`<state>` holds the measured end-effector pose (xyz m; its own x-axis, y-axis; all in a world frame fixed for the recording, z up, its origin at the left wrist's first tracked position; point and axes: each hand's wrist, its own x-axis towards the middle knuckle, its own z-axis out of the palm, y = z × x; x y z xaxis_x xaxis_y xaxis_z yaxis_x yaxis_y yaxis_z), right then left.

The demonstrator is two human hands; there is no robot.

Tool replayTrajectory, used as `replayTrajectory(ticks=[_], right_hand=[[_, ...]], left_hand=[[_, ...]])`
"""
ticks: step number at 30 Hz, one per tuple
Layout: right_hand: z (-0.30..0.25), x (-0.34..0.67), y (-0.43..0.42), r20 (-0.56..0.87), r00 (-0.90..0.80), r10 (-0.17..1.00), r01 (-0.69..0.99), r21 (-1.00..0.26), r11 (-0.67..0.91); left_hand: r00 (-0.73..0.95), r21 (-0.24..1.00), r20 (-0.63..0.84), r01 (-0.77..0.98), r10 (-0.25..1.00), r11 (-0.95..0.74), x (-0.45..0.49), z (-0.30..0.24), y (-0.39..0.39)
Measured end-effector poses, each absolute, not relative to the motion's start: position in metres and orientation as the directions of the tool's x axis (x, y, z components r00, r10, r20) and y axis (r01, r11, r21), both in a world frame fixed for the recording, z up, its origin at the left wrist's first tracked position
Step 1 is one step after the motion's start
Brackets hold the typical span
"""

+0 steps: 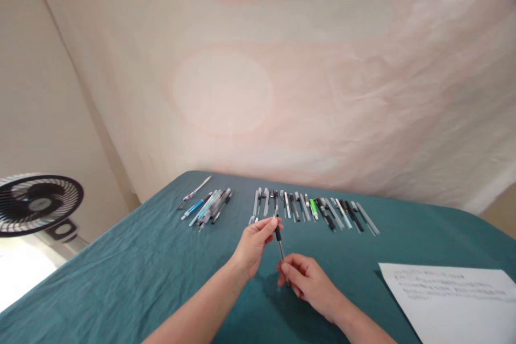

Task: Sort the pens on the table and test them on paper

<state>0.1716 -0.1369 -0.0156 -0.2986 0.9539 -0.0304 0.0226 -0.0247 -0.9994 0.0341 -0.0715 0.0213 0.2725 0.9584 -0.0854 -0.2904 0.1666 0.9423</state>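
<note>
Right hand point(308, 282) and left hand point(253, 244) pinch a slim black-and-grey pen point(279, 242).

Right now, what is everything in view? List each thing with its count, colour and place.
slim black-and-silver pen: one, held over the table's middle, one end in each hand
loose bunch of pens: about eight, blue, teal, grey and white, far left of the table
long row of pens: roughly twenty, mostly black, grey and white with one green, side by side along the far edge
printed paper sheet: one, white, near right corner of the table
teal cloth-covered table: one, fills the lower view
round black fan: one, off the table at left
pale pinkish fabric backdrop: one, behind the table
left hand: pinching the pen's upper end
right hand: pinching its lower end
</note>
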Motion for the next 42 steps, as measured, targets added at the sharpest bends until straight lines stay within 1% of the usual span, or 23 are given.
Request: replayTrajectory(ticks=[6,9,13,16,19,22,25,29,32,36,42], right_hand=[[-0.01,0.171,-0.141,-0.073,-0.308,0.949,-0.035,-0.996,-0.088],[-0.008,0.17,-0.141,-0.06,-0.303,0.951,-0.032,-0.997,-0.073],[-0.018,0.17,-0.137,-0.042,-0.223,0.974,0.013,-0.999,-0.04],[-0.025,0.169,-0.135,-0.017,-0.153,0.988,0.012,-1.0,-0.015],[-0.023,0.168,-0.137,-0.025,-0.213,0.977,-0.015,-0.999,-0.029],[-0.017,0.166,-0.141,-0.03,-0.253,0.967,0.001,-1.0,-0.031],[-0.016,0.165,-0.141,-0.011,-0.222,0.975,0.029,-1.0,-0.004],[-0.023,0.165,-0.136,-0.034,-0.162,0.986,0.017,-0.999,-0.031],[-0.025,0.165,-0.135,-0.055,-0.184,0.981,-0.006,-0.998,-0.057],[-0.019,0.165,-0.138,-0.043,-0.227,0.973,0.006,-0.999,-0.042],[-0.017,0.165,-0.139,-0.037,-0.196,0.98,0.042,-0.999,-0.03]], left_hand=[[0.267,0.907,-0.135,-0.355,0.954,0.228,0.034,0.022,-0.071],[0.264,0.902,-0.143,-0.362,0.954,0.236,0.034,0.021,-0.071],[0.257,0.897,-0.151,-0.369,0.954,0.242,0.034,0.02,-0.071],[0.253,0.895,-0.155,-0.372,0.955,0.244,0.034,0.021,-0.072],[0.259,0.897,-0.15,-0.371,0.954,0.242,0.035,0.021,-0.073],[0.261,0.899,-0.146,-0.368,0.954,0.238,0.036,0.02,-0.073],[0.255,0.9,-0.145,-0.366,0.956,0.234,0.036,0.019,-0.073],[0.247,0.901,-0.154,-0.362,0.957,0.238,0.036,0.019,-0.073],[0.247,0.902,-0.153,-0.36,0.957,0.238,0.036,0.019,-0.074],[0.248,0.901,-0.152,-0.363,0.957,0.237,0.036,0.019,-0.074],[0.266,0.9,-0.14,-0.367,0.954,0.235,0.035,0.017,-0.073]])
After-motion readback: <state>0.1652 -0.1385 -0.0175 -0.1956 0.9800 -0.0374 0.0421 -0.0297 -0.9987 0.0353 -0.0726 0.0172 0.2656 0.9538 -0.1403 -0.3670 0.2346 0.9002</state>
